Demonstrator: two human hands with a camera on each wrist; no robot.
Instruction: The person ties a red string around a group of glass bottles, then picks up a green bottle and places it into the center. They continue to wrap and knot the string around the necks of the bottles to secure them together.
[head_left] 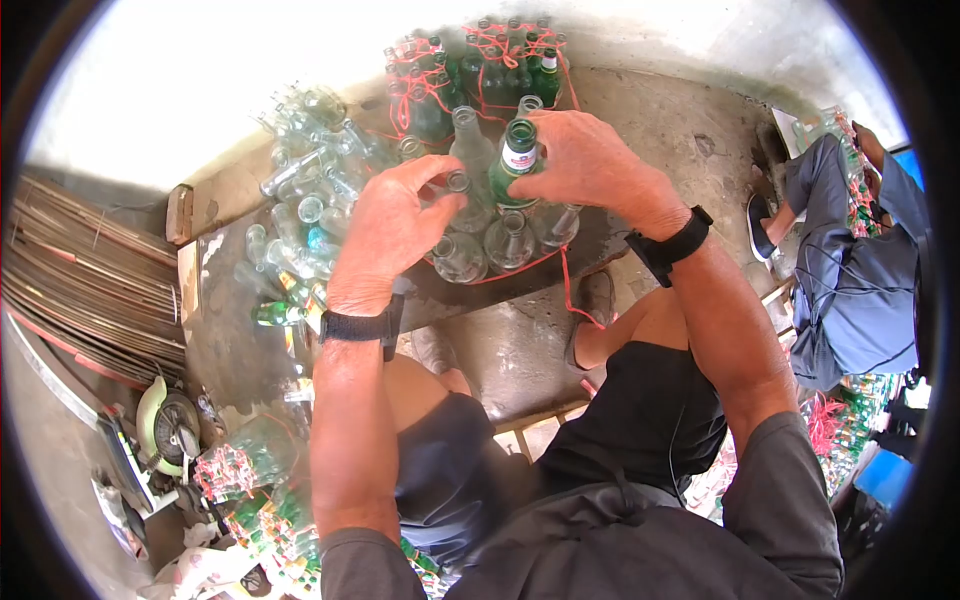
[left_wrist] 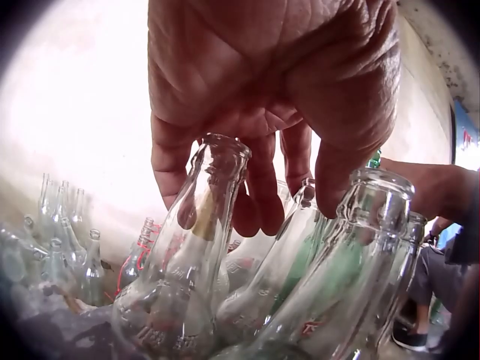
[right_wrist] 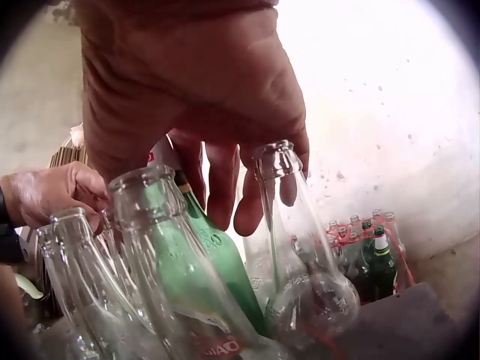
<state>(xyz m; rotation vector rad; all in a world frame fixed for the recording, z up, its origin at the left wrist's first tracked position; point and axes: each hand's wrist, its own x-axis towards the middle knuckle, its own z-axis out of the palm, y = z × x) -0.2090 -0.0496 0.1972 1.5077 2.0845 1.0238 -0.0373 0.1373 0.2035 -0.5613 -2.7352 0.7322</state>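
Note:
A cluster of upright clear glass bottles point(head_left: 510, 240) stands in front of the person, with a green bottle point(head_left: 515, 165) bearing a white neck label among them. The left hand point(head_left: 390, 220) curves its thumb and fingers around the neck of a clear bottle point(head_left: 458, 184) at the cluster's left side. In the left wrist view its fingers hang down between several clear necks. From the other side the right hand point(head_left: 600, 170) holds the green bottle, thumb in front and fingers behind. A clear bottle point(right_wrist: 307, 292) stands beside those fingers in the right wrist view.
Red cord point(head_left: 567, 285) trails at the cluster's front. Behind it stand tied bundles of bottles point(head_left: 480, 70) against the wall. Loose bottles point(head_left: 310, 200) lie piled on the left, near stacked boards point(head_left: 90, 270). Another person point(head_left: 850, 260) sits at the right.

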